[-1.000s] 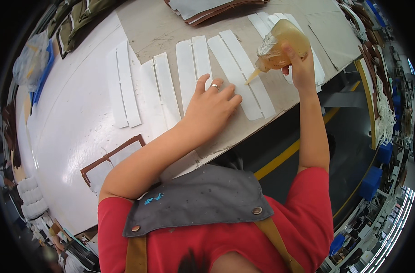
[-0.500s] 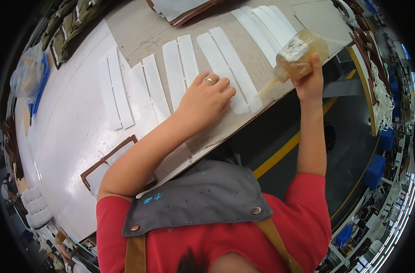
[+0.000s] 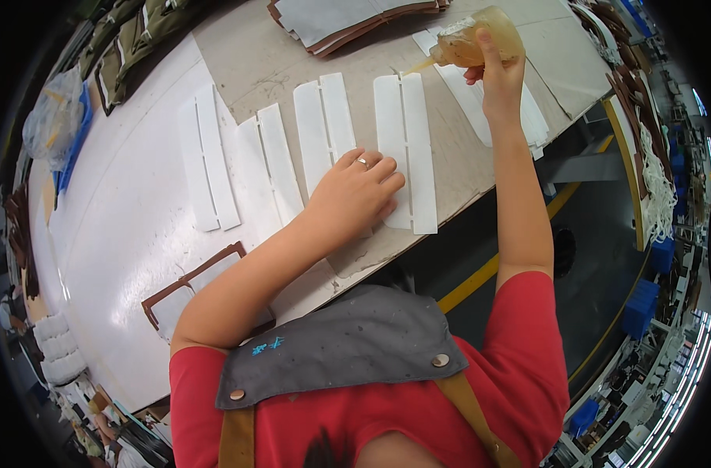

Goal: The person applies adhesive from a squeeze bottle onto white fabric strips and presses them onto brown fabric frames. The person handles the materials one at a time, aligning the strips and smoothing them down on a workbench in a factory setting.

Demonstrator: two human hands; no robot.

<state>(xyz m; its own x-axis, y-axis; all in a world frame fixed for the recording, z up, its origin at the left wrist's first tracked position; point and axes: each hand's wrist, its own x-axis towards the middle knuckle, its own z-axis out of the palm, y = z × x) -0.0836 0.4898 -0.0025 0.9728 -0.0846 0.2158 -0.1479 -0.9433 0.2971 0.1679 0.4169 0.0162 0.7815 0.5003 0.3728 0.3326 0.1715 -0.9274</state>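
My right hand [image 3: 497, 72] is wrapped round a squeeze bottle [image 3: 480, 40] of cloudy amber liquid, tipped sideways. The narrow nozzle points left and down, its tip by the far end of a white slotted panel [image 3: 419, 148]. At that panel's left edge rests my left hand [image 3: 361, 193], a ring on one finger; its fingers are bent and closed against the panel, the fingertips partly hidden. Left of it lie another white slotted panel [image 3: 312, 125], partly beneath my left hand and wrist, and two more such panels [image 3: 274, 152], [image 3: 209, 156].
Overlapping white panels [image 3: 531, 125] lie at the table's right edge. A stack of brown-edged sheets [image 3: 340, 23] sits at the far side. Brown-framed pieces [image 3: 191, 281] lie near my left forearm. Olive fabric items [image 3: 129, 62] and a plastic bag [image 3: 53, 121] are at the far left.
The right hand has carried the bottle away from me and left, from the panel's near end to its far end. The panel by my left hand has turned straighter and shifted nearer.
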